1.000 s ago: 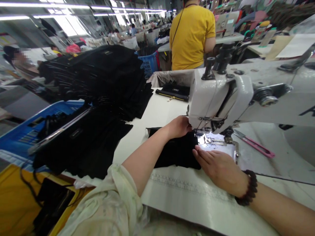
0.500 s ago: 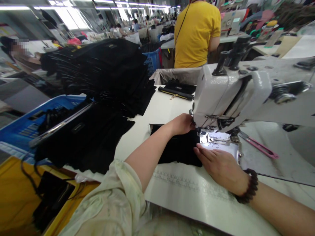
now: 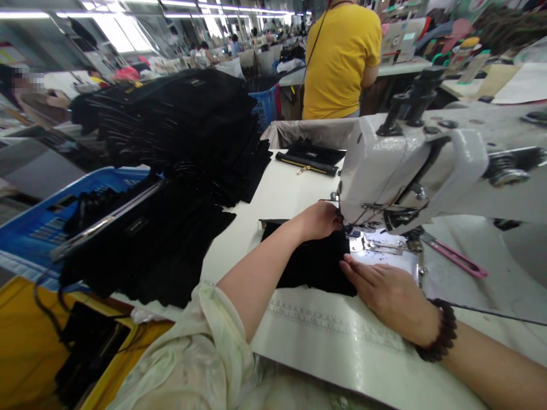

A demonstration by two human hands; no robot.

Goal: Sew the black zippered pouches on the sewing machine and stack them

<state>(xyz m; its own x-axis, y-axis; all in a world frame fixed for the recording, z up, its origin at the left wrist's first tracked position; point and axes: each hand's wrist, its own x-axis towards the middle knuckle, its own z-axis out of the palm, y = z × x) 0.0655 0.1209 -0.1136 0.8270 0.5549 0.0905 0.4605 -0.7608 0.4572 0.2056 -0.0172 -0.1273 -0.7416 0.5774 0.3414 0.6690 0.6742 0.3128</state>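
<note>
A piece of black fabric lies flat on the white table, its right edge at the needle area of a white sewing machine. My left hand is curled at the fabric's far edge, close beside the machine head, which partly hides the fingertips. With fingers stretched out and held together, my right hand rests flat, its fingertips on the fabric's right edge. A lit metal needle plate lies just beyond those fingertips.
Pink-handled scissors or snips lie right of the needle plate. A black zippered pouch sits behind. Tall stacks of black pieces stand at left, near a blue basket and a yellow bin. A person in yellow stands beyond.
The view has shifted slightly, so the machine, hands and fabric appear a little further right and lower. Both hands keep nearly the same places on the fabric.
</note>
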